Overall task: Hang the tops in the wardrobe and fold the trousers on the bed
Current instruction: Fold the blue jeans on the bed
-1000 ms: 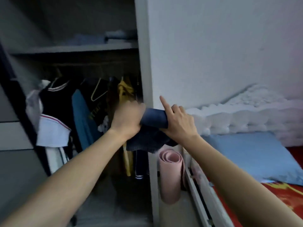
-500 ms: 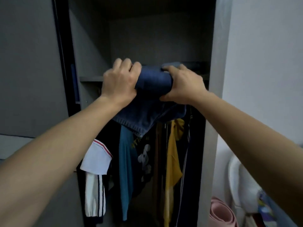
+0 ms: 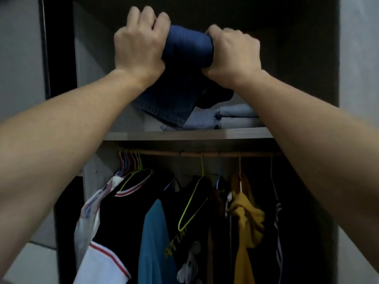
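The trousers (image 3: 187,46), a dark blue denim roll with a stitched hem drooping (one layer hanging free), are held just above the shelf (image 3: 184,134), with the left hand (image 3: 139,42) and the right hand (image 3: 233,52) curled tight round the two ends. Folded pale clothes (image 3: 235,117) fill the shelf's right side, with dark open space above them.

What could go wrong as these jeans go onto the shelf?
1. The rolled jeans, gripped by the left hand and right hand, have a loose end hanging down; it may snag on the shelf edge or unroll.
2. The folded grey pile lies on the shelf below the roll; setting the jeans down could rumple it.
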`<action>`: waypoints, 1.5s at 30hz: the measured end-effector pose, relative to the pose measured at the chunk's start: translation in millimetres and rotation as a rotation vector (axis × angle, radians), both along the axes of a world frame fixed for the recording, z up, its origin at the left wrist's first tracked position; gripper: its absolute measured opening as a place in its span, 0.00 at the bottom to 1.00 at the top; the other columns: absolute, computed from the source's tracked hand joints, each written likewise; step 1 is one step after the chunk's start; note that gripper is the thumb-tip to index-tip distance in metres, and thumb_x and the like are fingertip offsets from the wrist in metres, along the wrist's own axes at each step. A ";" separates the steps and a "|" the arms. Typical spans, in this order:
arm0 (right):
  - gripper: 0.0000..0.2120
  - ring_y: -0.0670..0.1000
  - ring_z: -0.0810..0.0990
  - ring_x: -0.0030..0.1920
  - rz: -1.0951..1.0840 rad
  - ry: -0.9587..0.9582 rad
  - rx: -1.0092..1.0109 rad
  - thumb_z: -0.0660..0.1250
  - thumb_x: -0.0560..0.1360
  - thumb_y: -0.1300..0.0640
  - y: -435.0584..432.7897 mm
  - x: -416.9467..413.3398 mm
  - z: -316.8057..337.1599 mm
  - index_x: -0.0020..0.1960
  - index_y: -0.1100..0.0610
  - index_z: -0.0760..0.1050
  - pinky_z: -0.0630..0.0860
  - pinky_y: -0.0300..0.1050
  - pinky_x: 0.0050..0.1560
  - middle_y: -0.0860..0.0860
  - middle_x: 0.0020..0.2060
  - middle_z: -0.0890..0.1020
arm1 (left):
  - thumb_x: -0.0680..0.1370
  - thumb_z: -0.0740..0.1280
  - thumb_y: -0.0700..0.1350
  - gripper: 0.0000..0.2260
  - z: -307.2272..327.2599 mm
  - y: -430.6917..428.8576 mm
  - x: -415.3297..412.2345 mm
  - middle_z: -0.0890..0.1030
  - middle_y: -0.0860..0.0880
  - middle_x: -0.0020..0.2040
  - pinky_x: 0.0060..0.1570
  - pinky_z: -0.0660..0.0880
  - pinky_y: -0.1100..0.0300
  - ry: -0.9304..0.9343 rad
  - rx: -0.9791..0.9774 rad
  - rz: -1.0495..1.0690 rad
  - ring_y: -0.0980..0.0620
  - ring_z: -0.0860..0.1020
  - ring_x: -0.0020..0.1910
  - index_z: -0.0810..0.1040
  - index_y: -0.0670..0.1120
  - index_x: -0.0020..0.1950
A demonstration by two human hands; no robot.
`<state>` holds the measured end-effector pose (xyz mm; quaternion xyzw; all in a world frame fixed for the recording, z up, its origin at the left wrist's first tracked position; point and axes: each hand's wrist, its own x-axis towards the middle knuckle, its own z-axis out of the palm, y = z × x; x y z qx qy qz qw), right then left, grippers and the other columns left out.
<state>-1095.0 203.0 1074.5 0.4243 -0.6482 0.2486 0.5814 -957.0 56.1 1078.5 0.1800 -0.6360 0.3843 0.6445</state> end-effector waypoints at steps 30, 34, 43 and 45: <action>0.44 0.54 0.75 0.47 -0.635 -0.063 0.752 0.74 0.59 0.33 -251.5 -213.1 27.3 0.69 0.47 0.63 0.70 0.49 0.41 0.52 0.57 0.74 | 0.65 0.77 0.49 0.31 22.3 -291.4 -254.3 0.79 0.49 0.54 0.43 0.75 0.56 -1.002 0.566 -0.309 0.49 0.77 0.47 0.73 0.51 0.66; 0.41 0.52 0.73 0.44 -0.590 -0.137 0.730 0.75 0.57 0.35 -239.1 -213.0 28.3 0.66 0.46 0.66 0.70 0.47 0.38 0.49 0.54 0.75 | 0.63 0.77 0.47 0.21 25.3 -287.4 -255.0 0.79 0.52 0.43 0.38 0.77 0.56 -0.988 0.620 -0.390 0.52 0.78 0.41 0.79 0.48 0.55; 0.38 0.54 0.78 0.52 -0.577 -0.391 0.861 0.74 0.65 0.43 -240.0 -190.2 7.9 0.72 0.48 0.65 0.79 0.51 0.50 0.51 0.60 0.73 | 0.77 0.66 0.53 0.39 -5.3 -276.2 -242.2 0.43 0.48 0.80 0.76 0.49 0.48 -1.180 0.775 -0.074 0.43 0.45 0.79 0.43 0.56 0.80; 0.36 0.55 0.78 0.56 -0.512 -0.480 0.860 0.72 0.68 0.42 -233.4 -184.0 3.1 0.73 0.48 0.65 0.78 0.54 0.58 0.52 0.63 0.75 | 0.79 0.65 0.52 0.38 -9.6 -273.9 -229.9 0.42 0.48 0.80 0.76 0.49 0.51 -1.166 0.819 -0.158 0.45 0.47 0.79 0.42 0.55 0.80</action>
